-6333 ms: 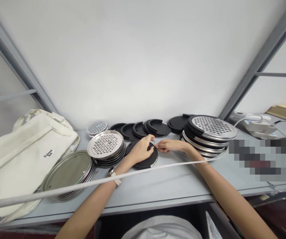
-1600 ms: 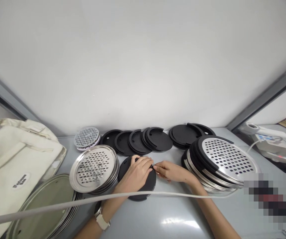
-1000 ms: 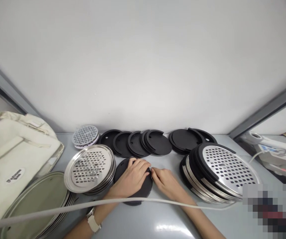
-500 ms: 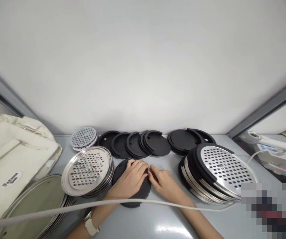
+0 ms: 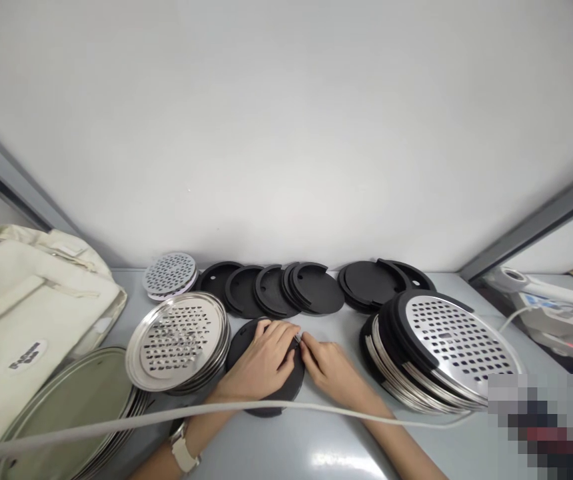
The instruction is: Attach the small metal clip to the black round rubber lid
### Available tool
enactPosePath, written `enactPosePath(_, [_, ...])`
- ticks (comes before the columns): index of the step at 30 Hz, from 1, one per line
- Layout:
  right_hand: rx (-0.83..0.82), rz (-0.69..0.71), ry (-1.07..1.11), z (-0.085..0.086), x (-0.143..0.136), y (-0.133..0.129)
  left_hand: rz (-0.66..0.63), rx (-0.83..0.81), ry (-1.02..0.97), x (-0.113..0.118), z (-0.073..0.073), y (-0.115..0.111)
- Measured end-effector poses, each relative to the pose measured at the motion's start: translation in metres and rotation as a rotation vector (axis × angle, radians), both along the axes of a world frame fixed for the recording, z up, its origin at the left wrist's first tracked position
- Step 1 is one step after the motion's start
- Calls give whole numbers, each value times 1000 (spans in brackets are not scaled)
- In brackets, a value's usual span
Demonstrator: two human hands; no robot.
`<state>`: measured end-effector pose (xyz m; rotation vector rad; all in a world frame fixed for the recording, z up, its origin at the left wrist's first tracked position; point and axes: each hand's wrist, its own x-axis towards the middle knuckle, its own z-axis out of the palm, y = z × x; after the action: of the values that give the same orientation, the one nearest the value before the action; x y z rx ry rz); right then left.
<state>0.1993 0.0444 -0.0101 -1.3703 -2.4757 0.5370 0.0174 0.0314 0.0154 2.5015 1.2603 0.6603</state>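
Note:
A round black plastic disc (image 5: 266,402) with a raised rim lies on the grey table in front of me. My left hand (image 5: 264,357) rests across its top, fingers bent toward the right rim and pressing on it. Small shiny metal (image 5: 297,338) shows between the fingertips of both hands; what it belongs to is hidden. My right hand (image 5: 325,367) is closed against the disc's right rim, thumb and fingers together there. On the left stands a stack of metal grater plates (image 5: 179,343), and on the right a stack of grater plates with black rims (image 5: 459,337).
Several black discs (image 5: 319,293) overlap along the wall, beside small grater plates (image 5: 170,273). At left are a cream bag (image 5: 56,307) and green round trays (image 5: 76,400). A white cable (image 5: 246,405) crosses before my forearms. A white handheld device (image 5: 541,287) sits at right.
My left fingers have shifted slightly at the rim and the right fingertips have drawn a little apart from them, showing more shiny metal. The view has moved slightly.

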Motion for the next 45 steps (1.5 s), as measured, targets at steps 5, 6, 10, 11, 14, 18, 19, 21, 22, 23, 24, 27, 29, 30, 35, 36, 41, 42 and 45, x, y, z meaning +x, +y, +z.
enactPosePath(5, [-13, -4, 18, -3, 1, 2, 71, 37, 13, 0, 1, -3])
enactPosePath(6, [-21, -6, 22, -3, 1, 2, 88, 40, 23, -1, 2, -3])
enactPosePath(10, [-54, -19, 44, 0, 1, 4, 126, 19, 60, -6, 3, -3])
enactPosePath(11, [-62, -20, 50, 1, 1, 4, 127, 6, 65, -7, 3, -3])
enactPosePath(14, [-80, -21, 67, 3, 1, 3, 126, -18, 85, -8, 0, -2])
enactPosePath(18, [-61, -7, 121, 4, 0, 3, 120, -18, 111, -7, -3, -3])
enactPosePath(19, [-42, -3, 147, 3, 0, 3, 115, -22, 111, -6, -3, -3])
enactPosePath(21, [1, 2, 210, 2, 0, 4, 118, -37, 109, -5, -4, -4])
enactPosePath(22, [13, 3, 249, 2, 0, 5, 128, -46, 110, -4, -5, -5])
enactPosePath(23, [17, 3, 293, 2, 0, 6, 141, -55, 113, -3, -6, -6])
enactPosePath(24, [12, 6, 340, 2, 0, 7, 156, -64, 118, -2, -7, -7])
enactPosePath(27, [-32, 13, 463, 2, 1, 10, 196, -93, 129, 2, -10, -10])
enactPosePath(29, [-64, 4, 506, 2, 2, 12, 209, -102, 130, 5, -12, -13])
enactPosePath(30, [-81, -8, 519, 2, 3, 12, 209, -99, 130, 6, -12, -13])
enactPosePath(35, [-205, -64, 513, 2, 5, 13, 161, -61, 145, 7, -11, -13])
enactPosePath(36, [-217, -66, 511, 2, 5, 13, 153, -54, 145, 6, -11, -12])
enactPosePath(41, [-240, -39, 528, 2, 5, 11, 147, -36, 140, 7, -12, -12])
enactPosePath(42, [-243, -34, 532, 2, 5, 11, 147, -35, 140, 7, -12, -12])
enactPosePath(45, [-254, -40, 541, 3, 5, 10, 152, -34, 138, 7, -13, -13])
